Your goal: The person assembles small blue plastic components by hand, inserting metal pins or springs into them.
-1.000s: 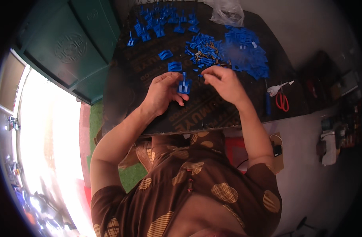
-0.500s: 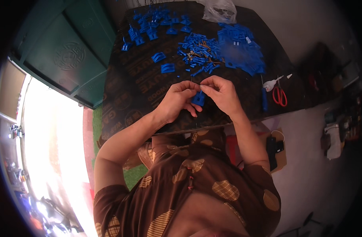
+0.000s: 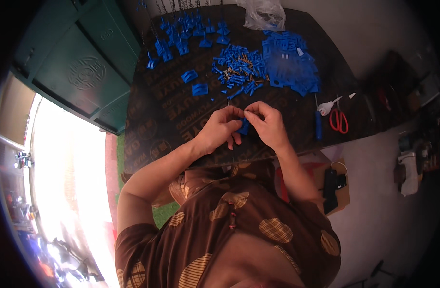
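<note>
Close to the table's front edge, my left hand (image 3: 220, 126) is closed round a small blue plastic part (image 3: 244, 127), most of it hidden by the fingers. A thin dark rod sticks up just beyond those fingertips. My right hand (image 3: 268, 125) meets the left at the fingertips, thumb and forefinger pinched over the top of the same part. Whatever tiny piece that pinch may hold is hidden. Beyond the hands lie two curved blue pieces (image 3: 199, 89) and a heap of small blue plugs and brass-coloured screws (image 3: 239, 65).
Flat blue plates (image 3: 292, 62) are piled at the right back, near a clear plastic bag (image 3: 263, 14). Blue parts with upright springs (image 3: 181, 36) crowd the far left. A blue-handled screwdriver (image 3: 319, 125), a white bottle (image 3: 327, 107) and red-handled scissors (image 3: 338, 121) lie at the right edge.
The view has shifted slightly, with more of the springs now showing at the back. Both hands stay together, and the blue part is now more covered by the fingers.
</note>
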{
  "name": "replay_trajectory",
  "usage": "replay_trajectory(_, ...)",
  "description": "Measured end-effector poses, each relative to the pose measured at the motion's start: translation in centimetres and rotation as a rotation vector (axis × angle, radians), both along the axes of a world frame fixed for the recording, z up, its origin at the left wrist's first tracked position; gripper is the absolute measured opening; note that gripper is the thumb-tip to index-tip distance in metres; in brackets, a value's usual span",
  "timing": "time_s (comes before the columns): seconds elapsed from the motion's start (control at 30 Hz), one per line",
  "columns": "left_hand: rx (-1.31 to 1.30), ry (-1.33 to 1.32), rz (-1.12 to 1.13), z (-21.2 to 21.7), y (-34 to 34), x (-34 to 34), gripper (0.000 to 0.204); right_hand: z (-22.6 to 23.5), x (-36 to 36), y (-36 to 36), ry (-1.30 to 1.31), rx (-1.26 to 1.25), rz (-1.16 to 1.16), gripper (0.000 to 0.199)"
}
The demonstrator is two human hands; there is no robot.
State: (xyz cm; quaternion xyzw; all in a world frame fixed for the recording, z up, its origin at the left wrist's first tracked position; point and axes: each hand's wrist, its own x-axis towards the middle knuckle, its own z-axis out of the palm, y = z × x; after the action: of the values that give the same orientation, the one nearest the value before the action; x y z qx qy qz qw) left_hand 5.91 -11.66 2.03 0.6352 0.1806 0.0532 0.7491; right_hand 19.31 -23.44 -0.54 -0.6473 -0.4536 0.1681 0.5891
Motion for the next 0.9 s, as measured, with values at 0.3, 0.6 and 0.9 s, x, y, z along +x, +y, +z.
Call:
replay_trajectory(0.3, 0.258, 0.153, -0.063, 0.9, -0.2, -0.1, 0.035, -0.2, 0.0, -0.1, -0.054, 0.016, -0.042, 0.011)
replay_trajectory(0.6, 0.271, 0.102, -0.074, 1.3, 0.1, -0.5, 0.040, 0.0, -0.7, -0.1, -0.123, 0.010, -0.063, 0.010)
replay_trajectory(0.9, 0.962, -0.183, 0.229, 0.3, 3.7, 0.2, 0.022, 0.6, -1.0, -0.3, -0.161, -0.022, -0.060, 0.011)
